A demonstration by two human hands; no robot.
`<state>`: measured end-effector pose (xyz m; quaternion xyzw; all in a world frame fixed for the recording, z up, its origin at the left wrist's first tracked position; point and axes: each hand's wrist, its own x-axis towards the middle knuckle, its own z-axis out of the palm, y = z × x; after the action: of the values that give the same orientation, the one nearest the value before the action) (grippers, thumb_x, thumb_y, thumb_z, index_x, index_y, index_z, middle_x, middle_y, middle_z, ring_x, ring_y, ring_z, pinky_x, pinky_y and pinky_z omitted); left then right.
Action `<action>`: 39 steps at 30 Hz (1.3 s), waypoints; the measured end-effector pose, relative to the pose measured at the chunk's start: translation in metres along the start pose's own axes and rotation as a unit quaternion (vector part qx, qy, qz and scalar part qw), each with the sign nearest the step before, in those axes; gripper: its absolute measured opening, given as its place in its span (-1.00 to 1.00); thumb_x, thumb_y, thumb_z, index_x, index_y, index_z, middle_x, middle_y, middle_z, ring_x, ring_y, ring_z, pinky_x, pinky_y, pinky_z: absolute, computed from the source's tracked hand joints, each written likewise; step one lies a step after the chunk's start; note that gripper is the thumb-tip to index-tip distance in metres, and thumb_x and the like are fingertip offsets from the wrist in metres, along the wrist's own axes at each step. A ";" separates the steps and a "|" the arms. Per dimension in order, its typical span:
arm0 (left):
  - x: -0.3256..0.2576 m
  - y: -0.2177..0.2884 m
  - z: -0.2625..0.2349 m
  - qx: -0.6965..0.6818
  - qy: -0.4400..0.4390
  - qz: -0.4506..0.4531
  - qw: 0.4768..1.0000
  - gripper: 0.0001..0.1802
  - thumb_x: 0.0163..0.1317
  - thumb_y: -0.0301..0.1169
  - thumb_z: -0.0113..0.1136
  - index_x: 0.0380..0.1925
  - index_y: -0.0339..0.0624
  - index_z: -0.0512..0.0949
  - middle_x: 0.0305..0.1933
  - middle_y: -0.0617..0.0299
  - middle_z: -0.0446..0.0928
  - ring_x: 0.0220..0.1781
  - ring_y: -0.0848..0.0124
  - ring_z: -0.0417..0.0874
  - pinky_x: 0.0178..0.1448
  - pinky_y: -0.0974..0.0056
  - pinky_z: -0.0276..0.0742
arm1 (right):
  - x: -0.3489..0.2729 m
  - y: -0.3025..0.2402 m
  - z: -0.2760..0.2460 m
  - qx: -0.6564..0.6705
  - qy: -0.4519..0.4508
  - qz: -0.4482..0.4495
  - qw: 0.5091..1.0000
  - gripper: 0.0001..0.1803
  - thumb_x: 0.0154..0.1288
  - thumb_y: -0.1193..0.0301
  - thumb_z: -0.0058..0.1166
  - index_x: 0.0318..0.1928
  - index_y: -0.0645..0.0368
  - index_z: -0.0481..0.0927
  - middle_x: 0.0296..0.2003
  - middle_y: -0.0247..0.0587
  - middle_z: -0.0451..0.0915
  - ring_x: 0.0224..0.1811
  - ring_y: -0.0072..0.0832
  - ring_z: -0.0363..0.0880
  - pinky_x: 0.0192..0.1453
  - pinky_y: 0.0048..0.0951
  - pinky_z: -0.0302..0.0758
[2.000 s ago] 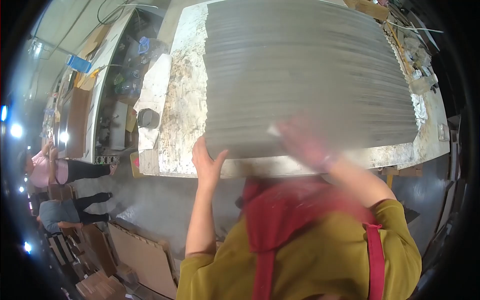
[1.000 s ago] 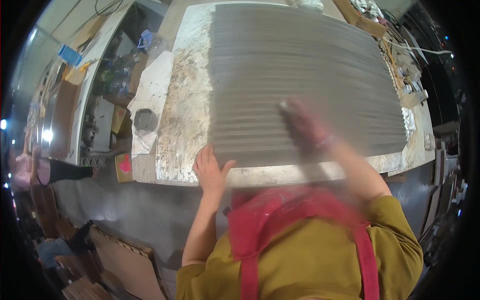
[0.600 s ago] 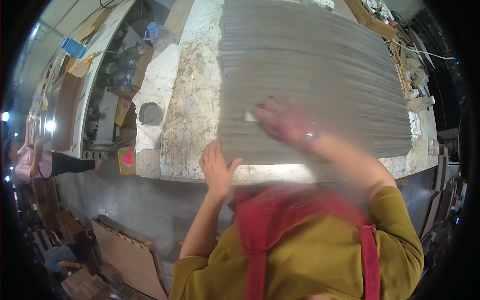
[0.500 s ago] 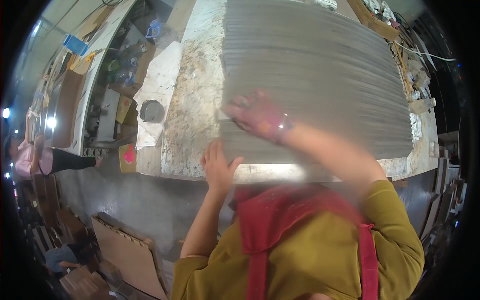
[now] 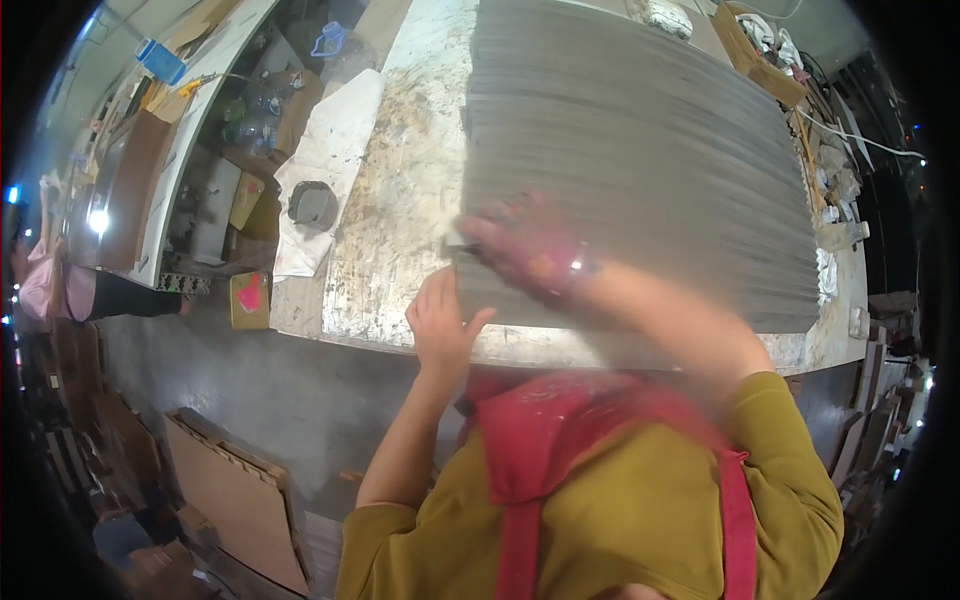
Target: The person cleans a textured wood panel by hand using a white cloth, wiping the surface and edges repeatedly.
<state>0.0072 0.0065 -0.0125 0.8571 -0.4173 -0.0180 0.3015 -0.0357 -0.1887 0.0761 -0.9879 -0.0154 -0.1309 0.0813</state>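
Note:
A wide layer of grey, ribbed strips (image 5: 640, 130) lies side by side on the stained worktable (image 5: 400, 150). My left hand (image 5: 440, 318) is bare and rests at the near left corner of the strips, fingers flat and thumb spread. Just beyond it, my right hand (image 5: 525, 245), in a reddish glove and smeared by motion, is over the strips' left ends. Its fingers look curled around a small pale-grey piece (image 5: 457, 243) that shows at the fingertips; its kind is too blurred to tell.
A dark grey pot (image 5: 313, 205) stands on a white stained cloth (image 5: 335, 130) at the left. Beyond are a shelf unit with bottles (image 5: 255, 120) and a person in pink (image 5: 40, 280). Flat cardboard (image 5: 235, 500) leans at lower left. Clutter (image 5: 840, 180) lines the table's right side.
The whole view has shifted slightly, so the table and strips sit a little further right. My right hand stays by the strips' left ends, still blurred. My left hand keeps its place near the corner.

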 end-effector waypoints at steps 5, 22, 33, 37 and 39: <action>-0.001 -0.003 -0.002 0.006 0.002 -0.007 1.000 -0.14 0.05 0.02 0.31 0.22 -0.37 0.29 0.24 0.00 0.34 0.32 0.08 0.29 0.30 0.01 0.12 | -0.020 0.029 -0.006 0.114 0.058 0.029 0.991 -0.61 0.18 0.27 0.10 0.06 -0.08 0.50 -0.13 -0.21 0.55 -0.04 -0.22 0.51 0.19 -0.07 0.23; -0.001 0.000 0.005 0.037 0.025 -0.001 0.999 -0.13 0.06 0.13 0.22 0.17 -0.39 0.35 0.22 0.04 0.37 0.30 0.11 0.31 0.29 0.03 0.15 | -0.068 0.037 -0.038 -0.033 -0.002 0.047 0.998 -0.54 0.10 0.33 0.20 0.07 -0.14 0.49 -0.13 -0.30 0.50 -0.10 -0.28 0.52 0.25 -0.09 0.24; 0.000 0.000 0.003 0.030 0.001 -0.008 1.000 -0.12 0.08 0.11 0.22 0.20 -0.40 0.31 0.26 0.01 0.33 0.32 0.06 0.28 0.32 0.00 0.11 | -0.006 0.003 0.002 0.011 -0.052 0.052 0.997 -0.64 0.16 0.30 0.12 0.01 -0.07 0.52 -0.05 -0.23 0.54 0.09 -0.22 0.47 0.34 0.02 0.16; -0.002 0.003 -0.003 0.024 -0.003 -0.025 0.999 -0.14 0.11 0.08 0.22 0.21 -0.38 0.30 0.26 0.00 0.33 0.31 0.04 0.28 0.31 -0.01 0.13 | -0.086 0.048 -0.022 0.074 -0.045 0.112 0.990 -0.61 0.13 0.32 0.12 0.03 -0.04 0.51 -0.06 -0.21 0.54 0.01 -0.22 0.50 0.32 0.00 0.16; -0.001 0.005 -0.001 0.019 -0.005 -0.020 1.000 -0.15 0.11 0.07 0.22 0.22 -0.38 0.29 0.26 -0.01 0.33 0.31 0.04 0.29 0.31 -0.02 0.13 | -0.131 0.064 -0.044 0.050 -0.069 0.163 0.983 -0.60 0.14 0.32 0.11 0.04 -0.01 0.50 -0.08 -0.20 0.54 -0.01 -0.22 0.51 0.31 -0.01 0.17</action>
<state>0.0031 0.0049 -0.0091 0.8711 -0.4015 -0.0207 0.2821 -0.1700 -0.2600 0.0738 -0.9785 0.1341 -0.0464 0.1499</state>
